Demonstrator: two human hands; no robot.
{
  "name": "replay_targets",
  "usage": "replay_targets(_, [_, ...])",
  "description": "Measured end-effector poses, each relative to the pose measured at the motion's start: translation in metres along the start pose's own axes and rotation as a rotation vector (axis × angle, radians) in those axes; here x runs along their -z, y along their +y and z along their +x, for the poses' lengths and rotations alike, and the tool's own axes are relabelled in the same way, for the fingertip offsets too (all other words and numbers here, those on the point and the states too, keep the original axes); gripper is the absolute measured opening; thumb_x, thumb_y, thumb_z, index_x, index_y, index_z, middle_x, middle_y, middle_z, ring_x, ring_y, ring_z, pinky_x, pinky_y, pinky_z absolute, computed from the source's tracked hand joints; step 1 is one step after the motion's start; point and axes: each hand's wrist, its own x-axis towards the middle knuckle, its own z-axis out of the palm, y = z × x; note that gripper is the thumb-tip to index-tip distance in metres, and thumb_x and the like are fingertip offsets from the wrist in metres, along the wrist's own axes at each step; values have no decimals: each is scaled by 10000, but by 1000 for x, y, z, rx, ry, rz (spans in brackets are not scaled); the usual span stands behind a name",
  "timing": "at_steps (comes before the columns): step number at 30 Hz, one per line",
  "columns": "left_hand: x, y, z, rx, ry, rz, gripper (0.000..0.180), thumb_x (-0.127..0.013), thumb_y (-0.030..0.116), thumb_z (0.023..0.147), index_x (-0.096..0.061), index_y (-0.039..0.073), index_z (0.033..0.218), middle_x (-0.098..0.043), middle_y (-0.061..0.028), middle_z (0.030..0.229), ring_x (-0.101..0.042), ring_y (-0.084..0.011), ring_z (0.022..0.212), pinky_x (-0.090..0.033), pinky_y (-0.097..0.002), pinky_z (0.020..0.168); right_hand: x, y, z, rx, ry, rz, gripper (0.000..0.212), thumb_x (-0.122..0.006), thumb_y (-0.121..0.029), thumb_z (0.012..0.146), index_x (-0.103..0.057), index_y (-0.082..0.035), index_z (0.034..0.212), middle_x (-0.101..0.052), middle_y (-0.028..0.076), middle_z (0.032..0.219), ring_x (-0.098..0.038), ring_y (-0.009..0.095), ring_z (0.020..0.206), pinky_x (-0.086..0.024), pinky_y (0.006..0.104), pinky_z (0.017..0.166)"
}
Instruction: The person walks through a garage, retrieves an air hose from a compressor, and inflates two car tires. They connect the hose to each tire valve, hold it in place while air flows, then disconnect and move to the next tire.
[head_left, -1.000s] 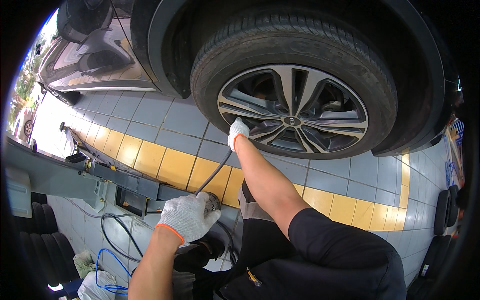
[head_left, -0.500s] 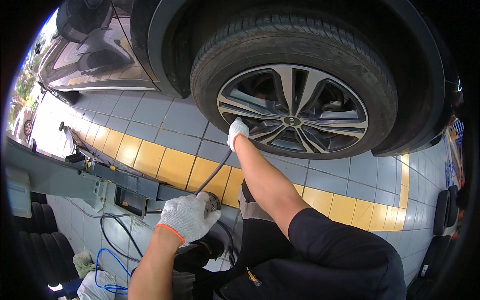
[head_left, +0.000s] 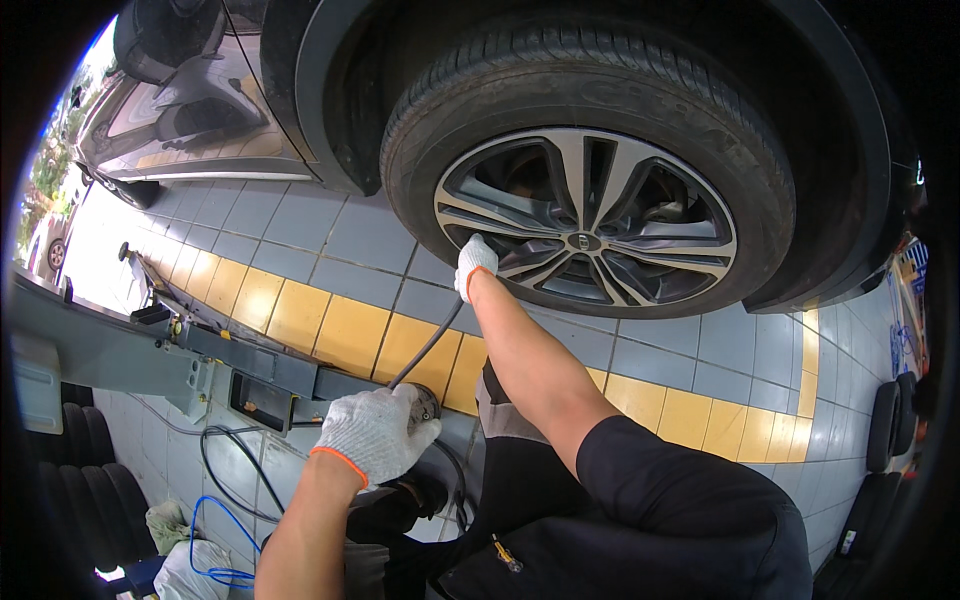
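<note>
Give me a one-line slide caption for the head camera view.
Gloved right hand holds a hose at the alloy wheel; gloved left hand grips a round gauge.

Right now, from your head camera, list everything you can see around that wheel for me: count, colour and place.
Car: one, dark, raised at top.
Tyre: one, black, upper centre.
Rim: one, silver and black spokes, inside the tyre.
Hose: one, dark, runs from the gauge up to the rim.
Gauge: one, round, mostly hidden under the left hand.
Lift arm: one, grey, on the left.
Floor: grey tiles with a yellow band.
Cables: black and blue loops, lower left.
Stacked tyres: black, far right.
Left hand: white glove, orange cuff, on the gauge.
Right hand: white glove, at the rim's lower left edge, holding the hose end.
</note>
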Motion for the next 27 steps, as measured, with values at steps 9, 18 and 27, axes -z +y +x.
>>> replay_targets(9, [-3,-2,1,-13,32,12,646,-649,529,992,-654,5,1369,-771,-241,1151,-730,-409,1143,-551,-489,1016,3,-3,-8,40,-7,-51,634,-501,-623,1030,-694,-51,1223,-779,206,1067,-762,366,843,-580,499,726])
replay_targets(18, [-6,-3,2,-31,54,35,537,-618,515,1018,-687,24,1223,-779,-197,1113,-754,-376,1090,-582,-480,965,3,-8,-15,-4,38,-11,616,-513,-603,1025,-698,-43,1205,-780,210,1025,-758,385,810,-576,496,705])
replay_targets(27, [-7,-2,3,-23,48,55,528,-623,516,1015,-688,24,1196,-780,-185,1085,-756,-373,1075,-582,-487,956,3,-1,-4,30,23,-69,615,-518,-608,1027,-680,-48,1228,-762,202,1047,-735,357,776,-553,494,652])
